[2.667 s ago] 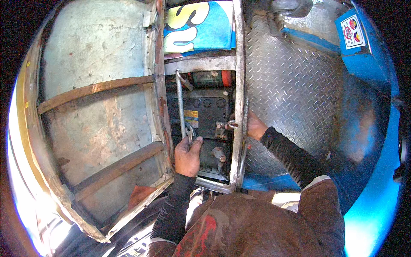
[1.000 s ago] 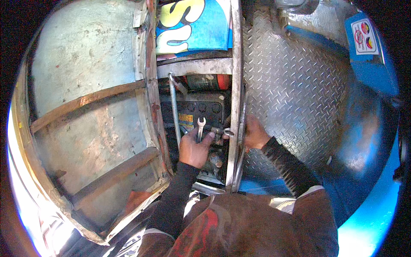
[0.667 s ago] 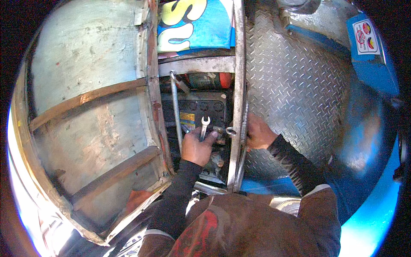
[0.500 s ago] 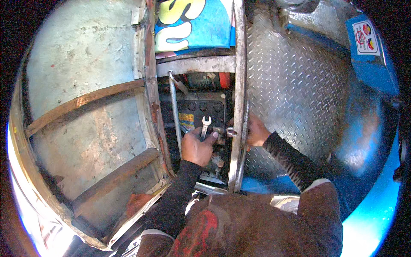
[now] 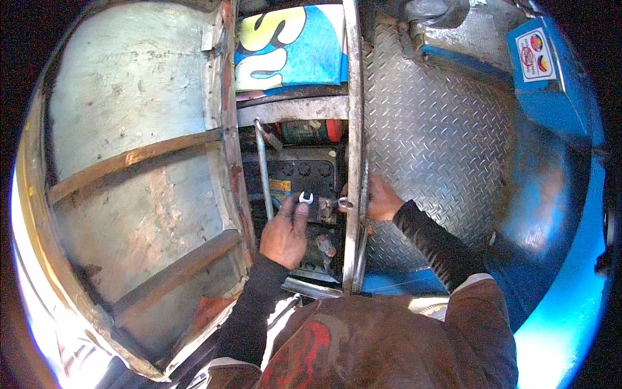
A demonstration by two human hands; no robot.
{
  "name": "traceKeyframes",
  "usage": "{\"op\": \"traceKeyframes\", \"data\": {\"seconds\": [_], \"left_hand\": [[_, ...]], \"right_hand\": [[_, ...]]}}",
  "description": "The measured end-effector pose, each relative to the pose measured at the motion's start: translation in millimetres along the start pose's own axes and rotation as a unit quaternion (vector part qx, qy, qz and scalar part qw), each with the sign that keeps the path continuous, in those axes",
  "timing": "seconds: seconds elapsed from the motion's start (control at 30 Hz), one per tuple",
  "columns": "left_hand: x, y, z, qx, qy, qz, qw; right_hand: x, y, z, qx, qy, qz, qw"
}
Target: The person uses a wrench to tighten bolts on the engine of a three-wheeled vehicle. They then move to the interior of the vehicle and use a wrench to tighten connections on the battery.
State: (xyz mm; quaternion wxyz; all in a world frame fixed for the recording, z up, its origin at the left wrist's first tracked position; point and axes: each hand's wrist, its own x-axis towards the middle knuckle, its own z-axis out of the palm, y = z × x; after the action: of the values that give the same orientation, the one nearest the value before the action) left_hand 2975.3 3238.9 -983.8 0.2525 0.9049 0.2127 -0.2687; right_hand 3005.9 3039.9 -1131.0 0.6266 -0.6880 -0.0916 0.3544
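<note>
My left hand (image 5: 284, 237) is closed on an open-ended wrench (image 5: 306, 197), whose silver jaw shows above my fingertips. It hovers over a dark battery (image 5: 313, 170) with a row of round caps and a yellow label, set down in a framed compartment. Close to the right of the wrench is a grimy terminal clamp (image 5: 327, 207). My right hand (image 5: 383, 198) reaches from the right to the metal upright (image 5: 354, 142), and its fingers pass behind that bar, mostly hidden. A small metal loop (image 5: 346, 203) sits at the bar beside them.
A thin metal rod (image 5: 264, 172) slants along the compartment's left side. To the left lies a pale panel (image 5: 129, 97) with wooden ribs (image 5: 139, 159). Diamond-plate flooring (image 5: 440, 123) stretches to the right, near a blue box (image 5: 551, 91). A printed blue cloth or sheet (image 5: 291, 52) covers the far section.
My left hand has drawn back a little toward me and left, and less of the wrench shows. My right hand stays at the upright. The whole view has shifted slightly.
</note>
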Motion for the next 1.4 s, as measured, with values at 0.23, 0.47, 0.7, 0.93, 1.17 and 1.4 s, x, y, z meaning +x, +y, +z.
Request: {"op": "traceKeyframes", "data": {"seconds": [0.23,0.47,0.7,0.93,1.17,1.4], "left_hand": [[-2,-2,-12,-0.006,-0.104,0.031,0.994],[17,-30,21,-0.034,-0.108,-0.002,0.994],[22,-16,17,-0.013,-0.127,0.038,0.991],[48,42,-18,0.408,-0.156,0.243,0.866],[47,23,-10,0.408,-0.133,0.272,0.862],[34,11,-13,0.380,-0.084,0.298,0.871]], "right_hand": [[1,24,11,0.010,0.102,-0.063,0.993],[11,42,12,-0.069,0.065,-0.017,0.995],[8,47,8,-0.034,0.038,0.005,0.999],[11,56,10,-0.047,0.049,-0.004,0.998],[17,70,10,-0.034,0.020,0.008,0.999],[15,64,16,0.038,0.044,-0.032,0.998]]}}
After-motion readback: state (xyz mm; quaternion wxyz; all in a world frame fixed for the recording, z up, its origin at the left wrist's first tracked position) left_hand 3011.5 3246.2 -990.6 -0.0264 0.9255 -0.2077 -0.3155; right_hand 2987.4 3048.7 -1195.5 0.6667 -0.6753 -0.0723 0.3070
